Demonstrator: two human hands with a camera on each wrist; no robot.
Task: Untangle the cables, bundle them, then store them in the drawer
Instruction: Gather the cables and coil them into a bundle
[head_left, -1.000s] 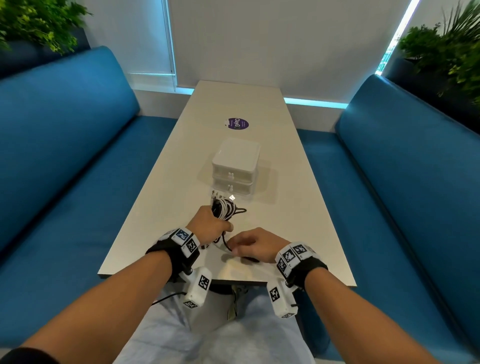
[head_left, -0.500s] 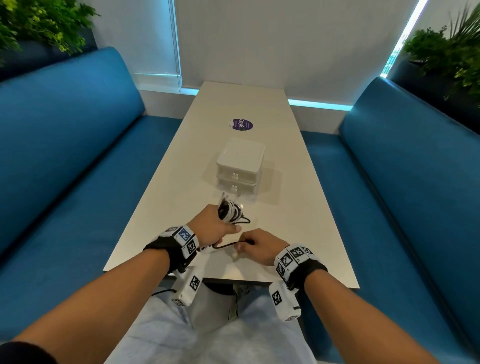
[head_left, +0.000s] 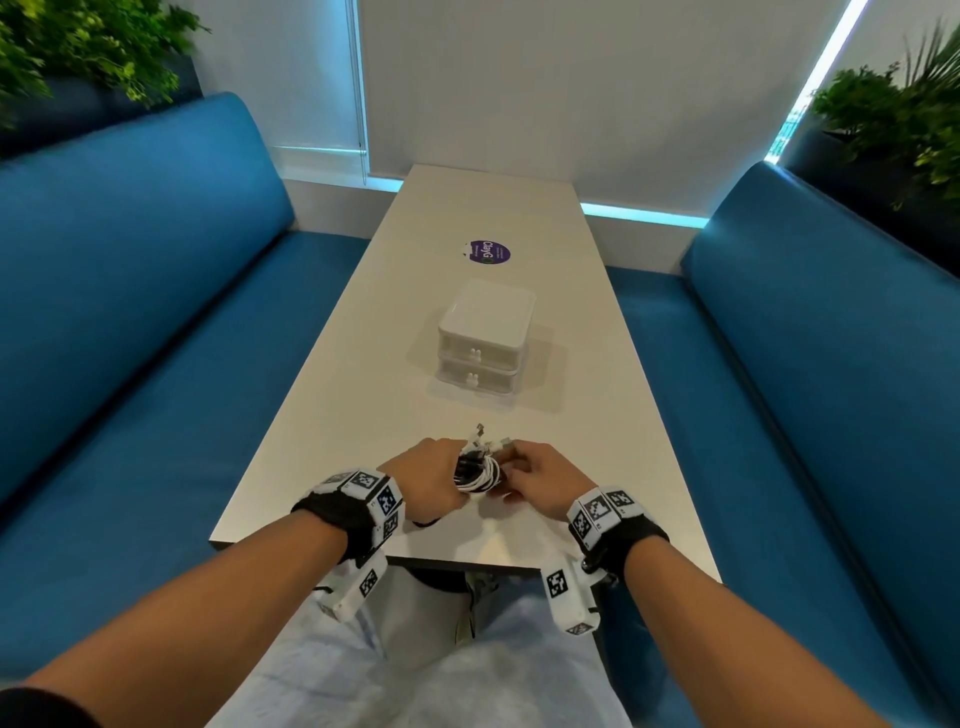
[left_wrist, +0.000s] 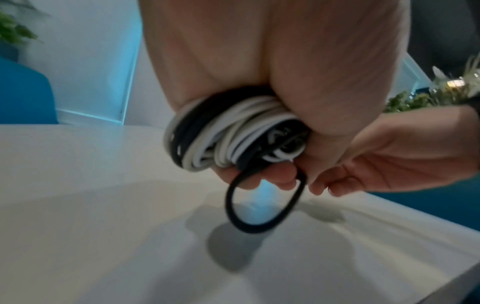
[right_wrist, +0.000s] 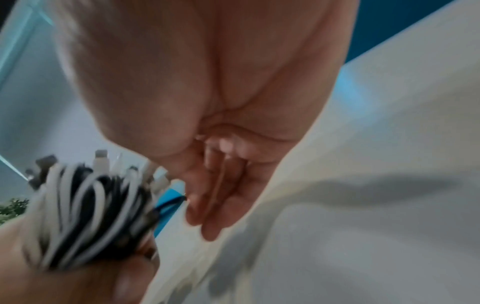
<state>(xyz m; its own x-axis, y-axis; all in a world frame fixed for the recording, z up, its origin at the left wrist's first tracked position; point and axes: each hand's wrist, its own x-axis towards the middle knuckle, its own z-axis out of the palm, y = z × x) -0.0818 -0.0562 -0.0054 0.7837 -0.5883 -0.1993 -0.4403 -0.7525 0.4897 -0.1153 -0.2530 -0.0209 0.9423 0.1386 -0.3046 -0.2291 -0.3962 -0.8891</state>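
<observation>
A coil of black and white cables (head_left: 478, 470) (left_wrist: 228, 133) (right_wrist: 85, 205) is gripped in my left hand (head_left: 431, 480) (left_wrist: 272, 176), just above the near end of the white table (head_left: 363, 415). Its plug ends (head_left: 480, 434) (right_wrist: 101, 160) stick up on the far side. One black loop (left_wrist: 259, 226) hangs free below my left fingers. My right hand (head_left: 535, 475) (left_wrist: 363, 164) (right_wrist: 221, 195) is right beside the coil, fingers loosely straight, with nothing seen in them. The white two-drawer box (head_left: 485, 332) stands mid-table, both drawers closed.
Blue benches (head_left: 130, 312) (head_left: 831, 338) run along both sides of the table. A purple round sticker (head_left: 488, 253) lies beyond the drawer box. Both hands are close to the table's near edge (head_left: 467, 564). Plants stand behind each bench.
My right hand has come left and up from the table to the coil. The black cable tail that trailed on the table is now gathered at the coil, with one loop hanging.
</observation>
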